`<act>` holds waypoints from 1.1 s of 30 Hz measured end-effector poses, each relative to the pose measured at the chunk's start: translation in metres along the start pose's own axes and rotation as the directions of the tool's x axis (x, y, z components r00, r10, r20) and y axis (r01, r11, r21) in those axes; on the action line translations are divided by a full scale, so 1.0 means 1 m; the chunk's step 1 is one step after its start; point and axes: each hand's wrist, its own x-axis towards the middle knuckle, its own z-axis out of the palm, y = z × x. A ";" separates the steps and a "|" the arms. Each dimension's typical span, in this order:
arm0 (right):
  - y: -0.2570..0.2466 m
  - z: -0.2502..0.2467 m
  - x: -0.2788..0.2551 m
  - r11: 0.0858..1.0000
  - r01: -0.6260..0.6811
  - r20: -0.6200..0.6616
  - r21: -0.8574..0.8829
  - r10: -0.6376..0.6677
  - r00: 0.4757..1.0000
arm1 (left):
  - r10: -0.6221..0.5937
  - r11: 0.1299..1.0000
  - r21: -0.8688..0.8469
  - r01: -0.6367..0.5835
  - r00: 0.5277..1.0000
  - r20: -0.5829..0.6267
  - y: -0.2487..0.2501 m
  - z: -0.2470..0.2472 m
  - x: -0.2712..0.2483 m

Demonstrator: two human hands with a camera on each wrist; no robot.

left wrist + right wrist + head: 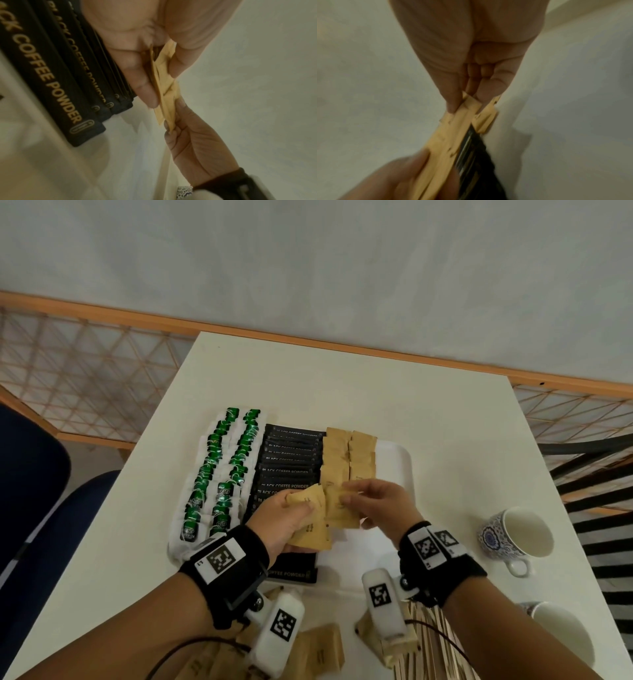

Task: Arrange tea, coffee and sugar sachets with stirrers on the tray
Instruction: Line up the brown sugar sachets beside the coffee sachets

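Sugar sachets (310, 520), light and floppy paper, sit fanned in my left hand (281, 522); right hand (375, 505) pinches one sachet's edge, mid-frame.

The head camera looks steeply down from above the white table (342, 392), facing the far wall, and takes in the whole tray (397, 460), both forearms and the cups to the right of the tray. The left wrist camera sits very near the left hand (137, 44), looking along the palm toward the black coffee sachets (56, 75) beside it. The right wrist camera looks along the right hand (467, 47), equally near and blurred. All three views share the brown sugar sachets (308, 518) held between the two hands above the tray's near part.
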 end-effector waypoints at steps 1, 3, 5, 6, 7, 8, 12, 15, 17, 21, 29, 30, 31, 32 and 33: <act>0.001 -0.006 0.004 1.000 -0.009 -0.068 0.013 0.010 0.998 | -0.016 1.000 -0.007 0.016 1.000 0.005 0.001 -0.001 0.000; 0.006 -0.018 0.015 1.000 -0.021 -0.208 0.003 0.022 0.978 | -0.054 0.998 -0.026 0.054 0.998 0.018 0.002 -0.002 -0.001; 0.010 -0.027 0.026 0.997 -0.039 -0.284 -0.064 0.020 0.959 | -0.085 0.995 -0.047 0.087 0.996 0.037 0.003 -0.004 -0.002; 0.013 -0.029 0.032 0.992 -0.046 -0.297 -0.117 0.009 0.955 | -0.093 0.994 -0.054 0.096 0.995 0.047 0.003 -0.005 -0.002; 0.015 -0.031 0.037 0.984 -0.052 -0.305 -0.172 -0.003 0.952 | -0.097 0.994 -0.054 0.100 0.994 0.054 0.003 -0.006 -0.002; 0.017 -0.032 0.041 0.973 -0.056 -0.310 -0.223 -0.017 0.951 | -0.097 0.994 -0.049 0.100 0.994 0.057 0.003 -0.006 -0.002; 0.019 -0.032 0.052 0.942 -0.075 -0.320 -0.326 -0.035 0.947 | -0.094 0.995 -0.013 0.095 0.993 0.064 0.002 -0.006 -0.002; 0.018 -0.031 0.053 0.933 -0.077 -0.309 -0.351 -0.037 0.950 | -0.078 0.997 0.012 0.077 0.995 0.057 0.000 -0.006 -0.002; 0.018 -0.031 0.052 0.929 -0.069 -0.308 -0.363 -0.050 0.950 | -0.065 0.998 0.030 0.064 0.997 0.040 -0.002 -0.007 -0.001; 0.018 -0.030 0.051 0.927 -0.060 -0.302 -0.371 -0.060 0.951 | -0.046 0.998 0.048 0.045 0.999 0.011 -0.003 -0.007 0.000; -0.001 -0.022 0.026 0.919 0.060 -0.296 -0.389 -0.187 0.937 | -0.025 0.998 0.052 0.025 1.000 -0.003 -0.001 -0.004 -0.003; -0.006 -0.018 0.020 0.923 0.097 -0.227 -0.374 -0.192 0.955 | -0.020 0.999 0.047 0.021 1.000 -0.008 -0.001 -0.003 -0.004; -0.011 -0.012 0.015 0.926 0.116 -0.136 -0.359 -0.175 0.975 | -0.016 0.999 0.040 0.016 1.000 -0.013 -0.001 -0.002 -0.004; -0.014 -0.006 0.010 0.932 0.110 -0.039 -0.346 -0.131 0.991 | -0.012 0.999 0.030 0.012 1.000 -0.019 -0.001 -0.001 -0.005; -0.016 -0.001 0.006 0.944 0.084 0.044 -0.320 -0.073 0.996 | -0.008 1.000 0.020 0.008 1.000 -0.025 -0.001 0.000 -0.005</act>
